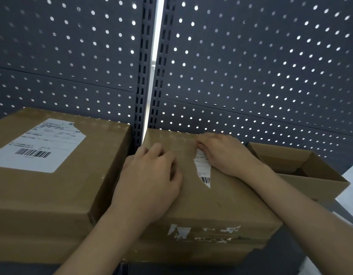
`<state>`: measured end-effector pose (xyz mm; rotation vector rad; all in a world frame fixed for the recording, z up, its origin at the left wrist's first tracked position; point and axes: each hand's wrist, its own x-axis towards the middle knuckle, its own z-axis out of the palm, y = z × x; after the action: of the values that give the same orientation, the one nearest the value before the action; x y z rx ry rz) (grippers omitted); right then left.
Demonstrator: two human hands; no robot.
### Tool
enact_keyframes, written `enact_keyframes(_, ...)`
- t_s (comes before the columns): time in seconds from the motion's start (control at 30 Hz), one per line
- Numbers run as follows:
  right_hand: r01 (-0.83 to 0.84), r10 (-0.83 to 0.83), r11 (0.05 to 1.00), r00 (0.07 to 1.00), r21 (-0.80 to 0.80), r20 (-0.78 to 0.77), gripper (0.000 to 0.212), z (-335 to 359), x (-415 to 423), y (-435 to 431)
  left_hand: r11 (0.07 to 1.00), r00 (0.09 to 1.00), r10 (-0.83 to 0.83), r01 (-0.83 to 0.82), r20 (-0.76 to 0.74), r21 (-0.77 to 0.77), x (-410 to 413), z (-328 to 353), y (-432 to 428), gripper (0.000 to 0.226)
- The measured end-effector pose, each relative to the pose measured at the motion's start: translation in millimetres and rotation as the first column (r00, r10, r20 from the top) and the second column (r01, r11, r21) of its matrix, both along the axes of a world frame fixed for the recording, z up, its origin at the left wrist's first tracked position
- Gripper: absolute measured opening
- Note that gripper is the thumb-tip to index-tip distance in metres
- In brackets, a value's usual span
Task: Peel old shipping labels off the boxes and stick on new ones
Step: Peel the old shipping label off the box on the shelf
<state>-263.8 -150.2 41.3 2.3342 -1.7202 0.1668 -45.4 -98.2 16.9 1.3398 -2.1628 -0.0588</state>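
Observation:
A brown cardboard box (221, 203) stands in the middle, right in front of me. On its top a torn strip of white shipping label (202, 167) with a barcode is left. My right hand (223, 153) has its fingertips curled at the strip's upper end near the box's far edge and pinches it. On the box's top near its left edge rests my left hand (151, 179), palm down, fingers loosely bent. White label scraps (201, 232) cling to the box's front face. To the left a second closed box (52, 187) carries a whole white label (38, 145).
An open, seemingly empty cardboard box (302, 171) sits at the right, close to the middle box. Behind everything rises a dark perforated shelf back panel (251, 66) with a slotted upright (146, 76). The boxes stand on a dark shelf (281, 255).

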Motion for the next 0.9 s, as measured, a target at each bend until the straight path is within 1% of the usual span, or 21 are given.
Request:
enact_keyframes(0.1,0.009,-0.01,1.0,1.0,0.017,0.023,0.016,-0.2,0.3,-0.3,1.0,1.0,0.001,-0.001,-0.008,0.0,-0.4,0.1,-0.1,0.031)
enact_keyframes(0.23,0.064,-0.065,0.998,0.985,0.012,0.157,0.017,-0.1,-3.7,1.3,1.0,1.0,0.003,-0.003,-0.015,0.004,-1.1,0.7,0.0,0.031)
enact_keyframes(0.27,0.065,-0.066,0.998,0.985,0.011,0.162,0.018,0.2,-3.6,2.0,1.0,1.0,0.002,-0.002,-0.017,0.003,-1.2,1.0,0.1,0.031)
enact_keyframes(0.47,0.033,-0.033,0.999,0.999,0.004,0.042,0.021,-1.5,-0.6,1.3,1.0,1.0,0.01,-0.01,-0.01,0.005,-1.0,0.7,0.2,0.033)
enact_keyframes(0.7,0.022,-0.022,1.0,1.0,0.005,0.015,0.017,0.0,1.9,2.7,1.0,1.0,0.001,-0.001,-0.02,0.012,-0.5,0.9,1.3,0.03)
enact_keyframes(0.73,0.028,-0.028,1.0,0.999,0.006,0.033,0.015,0.0,0.9,3.3,1.0,1.0,-0.001,0.001,-0.024,0.013,-0.7,1.2,1.6,0.03)
enact_keyframes(0.83,0.071,-0.066,0.997,0.986,-0.024,0.15,0.014,-0.3,-3.2,3.6,1.0,1.0,0.001,-0.001,-0.02,0.01,-0.9,1.5,1.1,0.03)
enact_keyframes(0.9,0.078,-0.074,0.997,0.981,-0.018,0.179,0.015,-1.2,-4.2,3.4,1.0,1.0,0.003,-0.003,-0.02,0.009,-1.0,0.9,0.9,0.03)
